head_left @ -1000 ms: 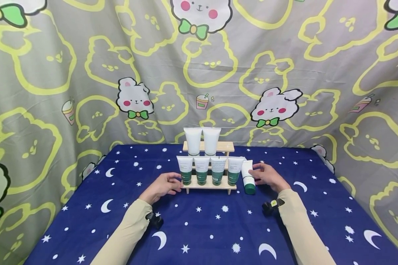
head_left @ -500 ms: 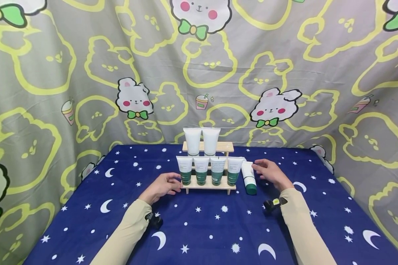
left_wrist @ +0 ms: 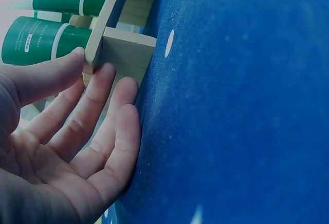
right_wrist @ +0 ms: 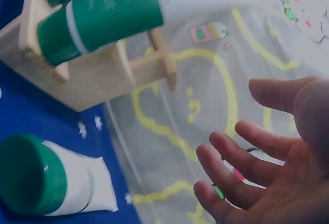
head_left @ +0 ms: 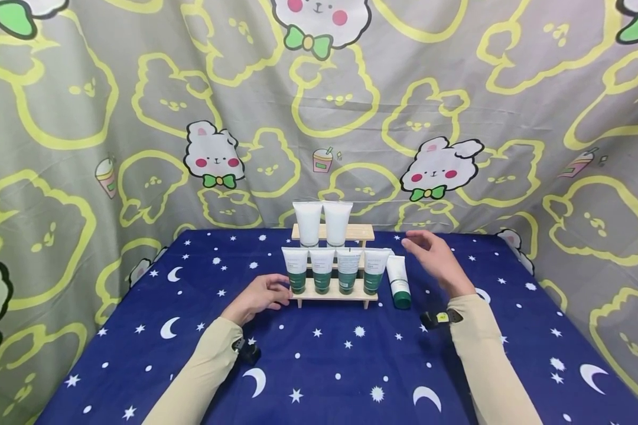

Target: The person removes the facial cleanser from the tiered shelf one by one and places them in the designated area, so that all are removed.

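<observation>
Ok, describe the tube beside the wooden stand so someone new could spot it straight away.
On the dark blue cloth with moons and stars, find the stepped wooden stand. Just right of its front step is the tube. Unlike the four half-green tubes on that step, it is on the cloth itself, mostly white, with a green cap.

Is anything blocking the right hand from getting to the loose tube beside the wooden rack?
Nothing visible. The right hand hovers to the right of the loose tube, with an open gap between them in the head and right wrist views. The wooden rack stands on the tube's other side.
</observation>
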The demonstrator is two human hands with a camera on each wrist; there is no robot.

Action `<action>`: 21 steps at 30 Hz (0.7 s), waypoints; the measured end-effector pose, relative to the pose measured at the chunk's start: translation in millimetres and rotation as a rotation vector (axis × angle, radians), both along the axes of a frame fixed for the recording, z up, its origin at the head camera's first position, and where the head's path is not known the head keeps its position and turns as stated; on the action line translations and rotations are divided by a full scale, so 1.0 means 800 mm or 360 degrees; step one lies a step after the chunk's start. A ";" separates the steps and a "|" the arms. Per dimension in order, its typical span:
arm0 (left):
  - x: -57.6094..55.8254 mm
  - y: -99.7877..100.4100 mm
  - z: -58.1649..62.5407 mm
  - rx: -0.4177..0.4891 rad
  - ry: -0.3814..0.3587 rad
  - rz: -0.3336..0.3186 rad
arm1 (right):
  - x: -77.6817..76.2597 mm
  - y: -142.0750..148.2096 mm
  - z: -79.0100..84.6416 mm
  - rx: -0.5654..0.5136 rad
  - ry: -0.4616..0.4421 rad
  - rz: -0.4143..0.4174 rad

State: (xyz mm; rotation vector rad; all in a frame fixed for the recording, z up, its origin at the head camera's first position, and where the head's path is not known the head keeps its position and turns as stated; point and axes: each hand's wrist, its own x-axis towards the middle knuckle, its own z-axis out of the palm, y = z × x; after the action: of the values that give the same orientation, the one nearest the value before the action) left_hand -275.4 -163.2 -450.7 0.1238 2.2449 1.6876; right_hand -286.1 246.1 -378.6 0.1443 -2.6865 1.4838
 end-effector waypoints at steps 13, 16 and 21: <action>0.000 0.000 0.001 0.0000 0.0011 -0.0022 | 0.011 -0.032 0.035 -0.0018 0.0186 0.0040; 0.001 0.000 0.002 0.0001 0.0019 -0.0025 | 0.009 -0.038 0.042 -0.0015 0.0194 0.0060; 0.002 0.000 0.003 0.0012 0.0020 -0.0031 | 0.006 -0.048 0.052 -0.0017 0.0197 0.0096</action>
State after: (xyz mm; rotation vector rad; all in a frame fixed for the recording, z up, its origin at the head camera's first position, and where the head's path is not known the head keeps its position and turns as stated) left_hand -274.1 -163.2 -448.0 0.1582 2.2397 1.6897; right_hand -281.3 207.8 -336.8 0.3091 -2.5981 1.4531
